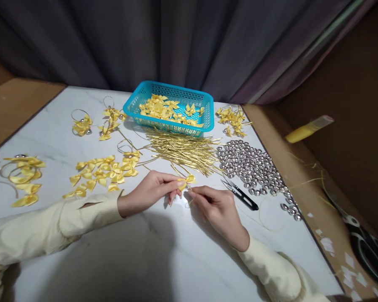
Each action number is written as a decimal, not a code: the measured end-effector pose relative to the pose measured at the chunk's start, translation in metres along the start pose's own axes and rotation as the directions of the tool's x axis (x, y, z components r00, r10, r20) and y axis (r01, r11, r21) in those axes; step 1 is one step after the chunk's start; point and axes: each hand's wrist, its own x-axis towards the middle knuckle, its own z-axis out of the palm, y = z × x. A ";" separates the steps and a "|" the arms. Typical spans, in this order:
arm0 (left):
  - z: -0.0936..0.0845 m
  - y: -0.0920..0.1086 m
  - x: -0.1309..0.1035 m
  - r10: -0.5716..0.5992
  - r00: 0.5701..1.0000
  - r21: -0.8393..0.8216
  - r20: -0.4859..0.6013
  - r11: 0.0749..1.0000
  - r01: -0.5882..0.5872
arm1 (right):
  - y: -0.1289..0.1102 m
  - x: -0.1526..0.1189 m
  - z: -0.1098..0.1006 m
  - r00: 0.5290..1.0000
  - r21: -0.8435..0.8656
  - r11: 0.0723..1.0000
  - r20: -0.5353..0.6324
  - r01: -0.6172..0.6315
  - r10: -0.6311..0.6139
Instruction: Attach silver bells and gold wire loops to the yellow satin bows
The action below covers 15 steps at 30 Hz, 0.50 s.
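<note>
My left hand (pixel 154 188) pinches a yellow satin bow (pixel 191 179) between thumb and fingertips above the white table. Close beside it, my right hand (pixel 216 207) has thumb and forefinger closed on a thin strand (pixel 189 188) at the underside of the bow. The far end of that strand is too fine to follow. Just beyond both hands lies a heap of gold cords (pixel 182 149). Loose yellow bows (pixel 105 172) are laid out left of my left hand. Black-handled thread snips (pixel 242 196) rest right of my right hand.
A blue basket (pixel 209 117) of yellow bows stands at the back. Small shiny silver pieces (pixel 248 163) spread across the right side. Bow clusters with gold loops (pixel 82 126) lie at the left and back. Large scissors (pixel 367 247) and a yellow tube (pixel 308 129) are at far right.
</note>
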 end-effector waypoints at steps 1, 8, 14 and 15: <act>0.001 0.000 0.000 0.007 1.000 0.011 -0.013 1.000 -0.006 | 0.000 0.001 0.000 0.998 0.065 0.996 0.021 -0.060 0.058; 0.009 0.002 -0.002 0.055 0.991 0.132 -0.121 0.991 -0.039 | 0.000 0.008 0.000 0.953 0.356 0.886 0.171 -0.298 0.252; 0.007 0.001 -0.004 0.053 0.995 0.062 -0.082 0.997 -0.048 | 0.002 0.007 0.001 0.982 0.275 0.943 0.078 -0.187 0.172; 0.006 0.001 -0.003 0.047 0.996 0.040 -0.071 0.998 -0.044 | 0.002 0.007 0.001 0.987 0.252 0.954 0.058 -0.163 0.153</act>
